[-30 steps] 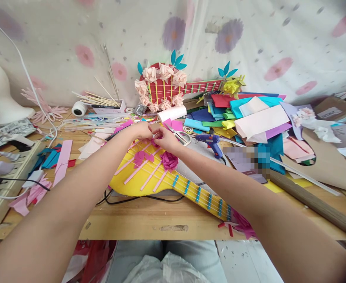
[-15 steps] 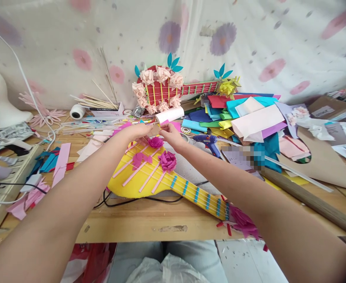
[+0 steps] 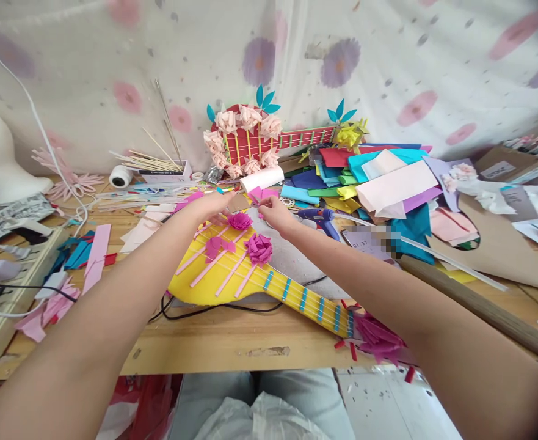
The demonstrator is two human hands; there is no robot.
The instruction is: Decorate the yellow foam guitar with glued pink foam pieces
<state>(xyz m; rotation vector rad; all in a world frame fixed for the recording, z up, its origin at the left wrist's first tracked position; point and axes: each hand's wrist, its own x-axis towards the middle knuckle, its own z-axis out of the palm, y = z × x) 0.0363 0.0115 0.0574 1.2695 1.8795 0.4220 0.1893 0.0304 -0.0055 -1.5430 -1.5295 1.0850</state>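
While both arms reach over the yellow paper guitar (image 3: 232, 269) lying on the counter (image 3: 232, 345), the left hand (image 3: 214, 205) pinches a small tan piece (image 3: 237, 203) above a magenta paper flower (image 3: 240, 220). The right hand (image 3: 274, 212) has its fingers curled; what its grip has hold of cannot be told. 2 more flowers (image 3: 258, 247) sit on the guitar.

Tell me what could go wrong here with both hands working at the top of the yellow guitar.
The left hand and right hand hover just above the magenta flower; a careless dip could crush it. The forearms cross the yellow guitar, so a dragged arm might snag its strings or pink strips. The blue glue gun lies near the right hand and may be hot.
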